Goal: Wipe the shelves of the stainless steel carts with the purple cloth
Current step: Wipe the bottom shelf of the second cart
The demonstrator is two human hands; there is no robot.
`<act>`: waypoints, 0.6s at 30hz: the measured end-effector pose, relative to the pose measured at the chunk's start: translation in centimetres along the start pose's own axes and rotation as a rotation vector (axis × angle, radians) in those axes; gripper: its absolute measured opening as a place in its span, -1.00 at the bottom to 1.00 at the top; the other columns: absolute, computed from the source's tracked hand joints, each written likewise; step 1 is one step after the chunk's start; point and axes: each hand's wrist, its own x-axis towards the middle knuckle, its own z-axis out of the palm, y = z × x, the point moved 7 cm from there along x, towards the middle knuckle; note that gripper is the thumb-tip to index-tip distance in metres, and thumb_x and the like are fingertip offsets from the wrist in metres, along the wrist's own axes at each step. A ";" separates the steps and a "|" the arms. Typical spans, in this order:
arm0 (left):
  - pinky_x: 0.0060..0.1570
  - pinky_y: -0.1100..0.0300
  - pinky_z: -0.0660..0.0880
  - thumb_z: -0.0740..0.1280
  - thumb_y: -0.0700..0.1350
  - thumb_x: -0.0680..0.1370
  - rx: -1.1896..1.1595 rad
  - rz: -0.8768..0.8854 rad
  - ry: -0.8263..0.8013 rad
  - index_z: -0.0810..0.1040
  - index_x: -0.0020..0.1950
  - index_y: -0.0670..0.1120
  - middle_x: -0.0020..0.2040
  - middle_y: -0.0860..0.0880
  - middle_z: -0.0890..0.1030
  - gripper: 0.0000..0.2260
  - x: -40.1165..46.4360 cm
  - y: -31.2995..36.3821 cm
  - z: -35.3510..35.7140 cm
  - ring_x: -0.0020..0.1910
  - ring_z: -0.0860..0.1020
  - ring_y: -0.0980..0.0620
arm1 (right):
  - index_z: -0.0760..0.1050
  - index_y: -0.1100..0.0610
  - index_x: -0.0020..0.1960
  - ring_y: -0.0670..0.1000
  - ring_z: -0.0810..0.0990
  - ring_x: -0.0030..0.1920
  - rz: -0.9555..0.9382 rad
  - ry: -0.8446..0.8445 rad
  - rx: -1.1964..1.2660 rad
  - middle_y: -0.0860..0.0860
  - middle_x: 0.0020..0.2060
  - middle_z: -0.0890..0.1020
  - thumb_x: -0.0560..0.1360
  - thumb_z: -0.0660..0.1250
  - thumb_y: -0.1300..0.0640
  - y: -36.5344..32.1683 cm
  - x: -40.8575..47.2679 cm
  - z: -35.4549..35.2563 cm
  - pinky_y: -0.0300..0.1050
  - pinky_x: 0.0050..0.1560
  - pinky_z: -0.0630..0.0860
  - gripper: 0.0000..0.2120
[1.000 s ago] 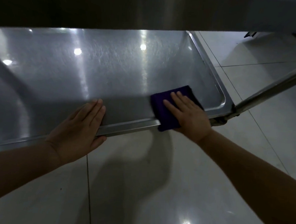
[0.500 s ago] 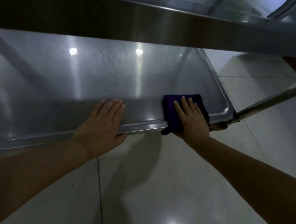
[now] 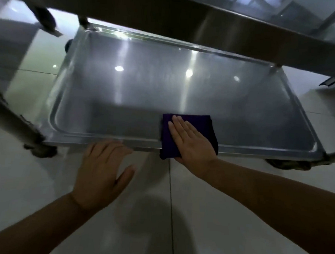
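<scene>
— Looking down at the bottom shelf of the cart: raised rim all round, rounded corners, bright glints of ceiling light on the steel

— And room to move?

— Plenty of bare steel left of the cloth, right out to the near left corner; more on the right, out to the far rim. Overhead, though, hemmed in by the upper shelf, dark and cutting across the top of the view

— Anything lying in that tray?

— Only the cloth, folded, purple, sitting at the near edge about midway along and draped over the front rim, lower end hanging off toward the tiled floor

— Right hand?

— Right hand flat on top of the cloth, fingers straight and close together, pointing away and a bit left, pressing down; purple showing past the fingertips and along both sides

— And the left?

— Left hand open and relaxed, thumb out to the side, gripping nothing, fingertips just at the front rim; touching or not, hard to tell through the blur. Caster tucked under the near right corner, tilted post at the near left
</scene>
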 end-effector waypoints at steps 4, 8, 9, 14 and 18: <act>0.04 0.07 0.25 -0.02 0.21 0.60 0.018 -0.170 0.007 0.60 0.02 -0.19 -0.03 -0.15 0.63 -0.43 -3.9 -5.3 -2.8 0.06 0.46 -0.09 | -0.48 0.23 0.40 0.13 -0.25 0.53 -0.051 0.054 0.002 0.15 0.41 -0.38 0.64 0.14 -0.03 -6.3 4.1 -2.1 -0.10 0.29 -0.55 -0.19; 0.07 0.20 0.18 0.08 0.17 0.57 0.030 -0.249 0.045 0.60 0.02 -0.17 -0.04 -0.11 0.62 -0.52 -6.6 -7.7 -4.5 0.06 0.46 -0.07 | -0.49 0.28 0.39 0.17 -0.23 0.53 -0.105 0.110 -0.017 0.23 0.51 -0.25 0.64 0.13 0.09 -12.3 7.8 -4.0 -0.03 0.37 -0.44 -0.21; 0.08 0.20 0.19 0.13 0.14 0.54 0.028 -0.272 0.054 0.60 0.03 -0.17 -0.04 -0.11 0.62 -0.57 -7.1 -8.1 -4.8 0.07 0.47 -0.07 | -0.48 0.30 0.39 0.18 -0.22 0.53 -0.118 0.112 -0.016 0.24 0.52 -0.23 0.63 0.13 0.10 -13.7 8.7 -4.5 -0.02 0.39 -0.41 -0.22; 0.12 0.12 0.25 0.03 0.15 0.61 0.021 -0.276 0.106 0.60 0.02 -0.17 -0.05 -0.11 0.63 -0.52 -9.1 -9.1 -5.5 0.09 0.43 -0.04 | -0.34 0.33 0.49 0.19 -0.17 0.54 -0.161 0.127 0.015 0.27 0.53 -0.15 0.61 0.19 0.05 -20.2 12.9 -6.8 0.01 0.39 -0.34 -0.19; 0.14 0.14 0.25 -0.01 0.14 0.62 0.031 -0.245 0.065 0.60 0.05 -0.17 -0.04 -0.12 0.63 -0.50 -9.1 -8.8 -5.1 0.08 0.43 -0.02 | -0.30 0.31 0.51 0.18 -0.16 0.54 -0.182 0.164 0.038 0.25 0.54 -0.13 0.57 0.26 0.10 -21.5 13.7 -7.1 0.01 0.41 -0.30 -0.16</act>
